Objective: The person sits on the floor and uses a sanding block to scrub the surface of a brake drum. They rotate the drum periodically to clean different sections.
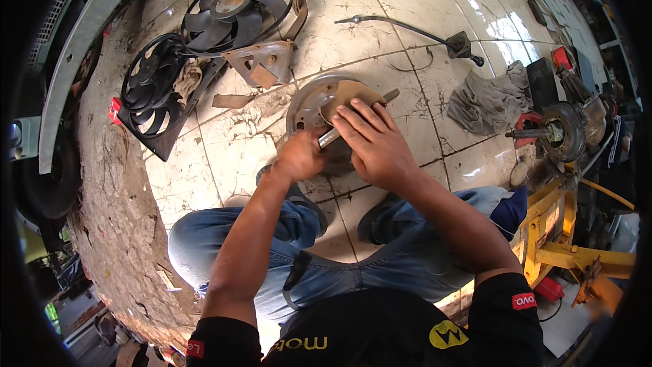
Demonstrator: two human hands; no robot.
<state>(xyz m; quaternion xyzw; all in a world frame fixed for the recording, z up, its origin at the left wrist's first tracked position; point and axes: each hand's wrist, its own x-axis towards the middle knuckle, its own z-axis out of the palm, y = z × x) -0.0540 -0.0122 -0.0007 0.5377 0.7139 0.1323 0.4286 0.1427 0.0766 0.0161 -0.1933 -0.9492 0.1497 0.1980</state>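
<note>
Between my feet on the tiles sits a round, dished metal part [304, 103], grey with worn patches. A brown sheet with a rounded edge [337, 95] lies over its far right side. A metal bar [331, 137] runs slantwise across the sheet, its flat far end showing past my right fingers. My left hand [301, 155] is closed around the bar's near end. Stretched out flat, my right hand [375, 143] rests over the sheet and the bar's middle, hiding much of both. Whether its palm touches the metal part beneath cannot be seen.
Two black radiator fans [199, 37] and a rusty metal bracket [261, 62] lie far left. A bent rod with a black end piece [407, 27] lies at the back. On the right are a grey rag [490, 98], a shafted gear housing [564, 132] and a yellow metal frame [543, 245].
</note>
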